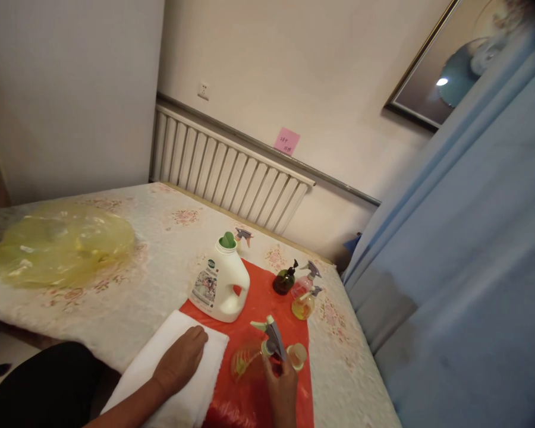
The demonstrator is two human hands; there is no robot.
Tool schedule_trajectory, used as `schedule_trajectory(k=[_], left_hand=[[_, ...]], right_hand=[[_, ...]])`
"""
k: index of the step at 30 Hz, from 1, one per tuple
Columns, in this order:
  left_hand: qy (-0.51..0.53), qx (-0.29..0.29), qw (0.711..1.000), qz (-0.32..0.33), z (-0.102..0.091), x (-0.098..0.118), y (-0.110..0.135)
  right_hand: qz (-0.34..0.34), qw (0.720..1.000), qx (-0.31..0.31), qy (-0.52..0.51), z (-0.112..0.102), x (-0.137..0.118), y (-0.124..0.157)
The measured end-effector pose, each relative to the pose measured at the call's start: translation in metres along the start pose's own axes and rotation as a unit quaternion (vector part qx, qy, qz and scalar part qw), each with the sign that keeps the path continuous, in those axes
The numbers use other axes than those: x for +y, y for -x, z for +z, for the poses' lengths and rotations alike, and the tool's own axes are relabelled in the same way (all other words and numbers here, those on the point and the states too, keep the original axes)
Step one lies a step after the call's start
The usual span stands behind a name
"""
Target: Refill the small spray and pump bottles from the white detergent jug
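Observation:
My left hand [181,359] lies flat, palm down, on a folded white towel [169,380] at the near edge of the table. My right hand [282,386] grips the grey trigger head of a small clear spray bottle [246,360] with yellow-green contents, which lies tilted on a red mat [267,333]. A small clear round piece [298,355] sits just right of the trigger head. A white detergent jug [220,284] with a green cap stands upright at the mat's far left.
A dark green pump bottle [284,280], a pink spray bottle [304,283] and a yellow spray bottle [304,305] stand at the mat's far right. A yellow plastic bag [57,244] lies at the left. A radiator [227,172] and blue curtain [463,267] border the table.

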State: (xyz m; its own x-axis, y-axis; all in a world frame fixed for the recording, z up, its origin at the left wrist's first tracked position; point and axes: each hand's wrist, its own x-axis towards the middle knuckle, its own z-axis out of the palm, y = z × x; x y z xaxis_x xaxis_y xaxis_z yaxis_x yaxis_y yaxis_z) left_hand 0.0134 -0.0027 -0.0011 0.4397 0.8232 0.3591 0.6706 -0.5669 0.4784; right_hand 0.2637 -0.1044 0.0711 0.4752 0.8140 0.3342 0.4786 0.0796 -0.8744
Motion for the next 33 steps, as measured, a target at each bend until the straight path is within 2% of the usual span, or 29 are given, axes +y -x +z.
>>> schedule_trajectory(k=[4, 13, 18, 24, 33], left_hand=[[0.003, 0.009, 1.000, -0.001, -0.0005, 0.0000, 0.0002], [0.000, -0.001, 1.000, -0.006, -0.0001, 0.0006, 0.0001], [0.001, 0.012, 1.000, 0.002, 0.0013, -0.0003, 0.0013], [-0.008, -0.004, 1.000, -0.003, 0.0017, 0.0004, 0.0015], [-0.008, -0.006, 1.000, -0.011, -0.0010, 0.0042, 0.0030]], right_hand=[[-0.012, 1.000, 0.023, 0.002, 0.0014, -0.0010, 0.0005], [0.023, 1.000, 0.010, -0.006, 0.0007, 0.0028, 0.0014], [0.030, 0.999, 0.012, -0.007, 0.0003, -0.0024, 0.0032], [0.044, 0.999, 0.018, -0.006, 0.0002, -0.0066, 0.0059], [0.049, 0.998, 0.026, 0.017, -0.0004, 0.0018, 0.0035]])
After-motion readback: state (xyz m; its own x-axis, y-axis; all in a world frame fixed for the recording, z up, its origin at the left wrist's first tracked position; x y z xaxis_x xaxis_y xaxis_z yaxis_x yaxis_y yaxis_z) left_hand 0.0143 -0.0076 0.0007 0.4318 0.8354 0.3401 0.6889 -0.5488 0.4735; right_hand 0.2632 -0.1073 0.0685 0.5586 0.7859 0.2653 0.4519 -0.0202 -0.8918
